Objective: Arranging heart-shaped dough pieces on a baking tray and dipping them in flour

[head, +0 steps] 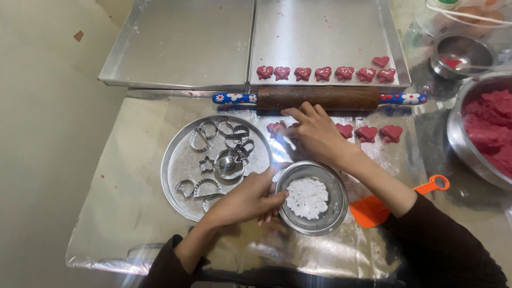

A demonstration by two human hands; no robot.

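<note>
My left hand (248, 200) rests against the rim of a small steel bowl (332, 216) that holds white flour (307, 198). My right hand (314, 133) reaches forward over red heart-shaped dough pieces (367, 133) lying on the foil, its fingers spread just short of a wooden rolling pin (318, 98) with blue flowered handles. Whether its fingertips touch a heart is hidden. More red hearts (324, 73) stand in a row on the right baking tray (320, 32).
A round steel plate (178, 165) with several metal cookie cutters (224, 157) sits at the left. An orange scraper (373, 209) lies under my right forearm. A large steel bowl of red dough (493, 128) and a smaller bowl (463, 53) stand at the right. An empty tray (181, 42) lies at the back left.
</note>
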